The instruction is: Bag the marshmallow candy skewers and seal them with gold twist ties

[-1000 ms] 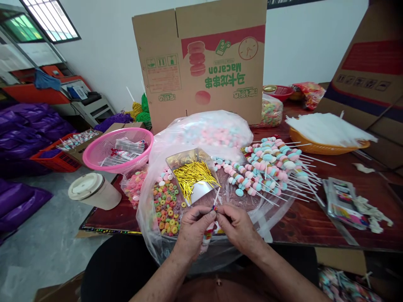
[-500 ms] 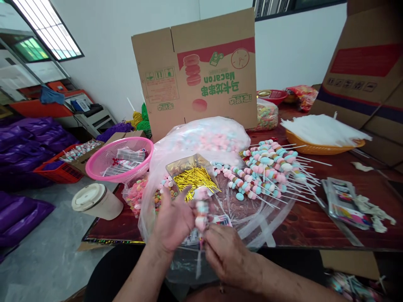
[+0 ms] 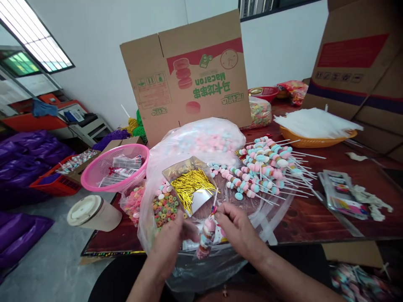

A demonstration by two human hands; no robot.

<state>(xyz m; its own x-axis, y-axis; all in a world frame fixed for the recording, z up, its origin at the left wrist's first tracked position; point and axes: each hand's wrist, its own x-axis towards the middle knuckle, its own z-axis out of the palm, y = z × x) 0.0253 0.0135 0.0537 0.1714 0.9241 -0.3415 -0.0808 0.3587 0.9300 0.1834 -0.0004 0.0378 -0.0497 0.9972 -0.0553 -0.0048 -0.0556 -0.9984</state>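
A candy skewer [image 3: 208, 235] in a clear printed wrapper hangs head down, its white stick pointing up. My right hand [image 3: 234, 226] pinches it at the gathered neck of the wrapper, by the stick. Just left of the candy is my left hand [image 3: 173, 239], its fingers loosely stretched, slightly blurred and apart from the skewer. Behind the hands lies an opened bag of gold twist ties [image 3: 193, 184]. Colourful ring candies [image 3: 165, 209] sit beside it, on the clear plastic bag. Unwrapped candy skewers [image 3: 267, 165] are piled to the right.
A large bag of pink and blue candies [image 3: 201, 138] stands before a cardboard box [image 3: 151, 63]. At left are a pink basket [image 3: 91, 184] of wrappers and a lidded cup [image 3: 108, 216]. Flat wrappers [image 3: 341, 193] and an orange basket [image 3: 311, 142] of white sticks are at right.
The skewer has turned over: its candy end now points down and its stick up. My left hand has lowered from beside the candy; my right hand still grips the skewer. The view shifted slightly.
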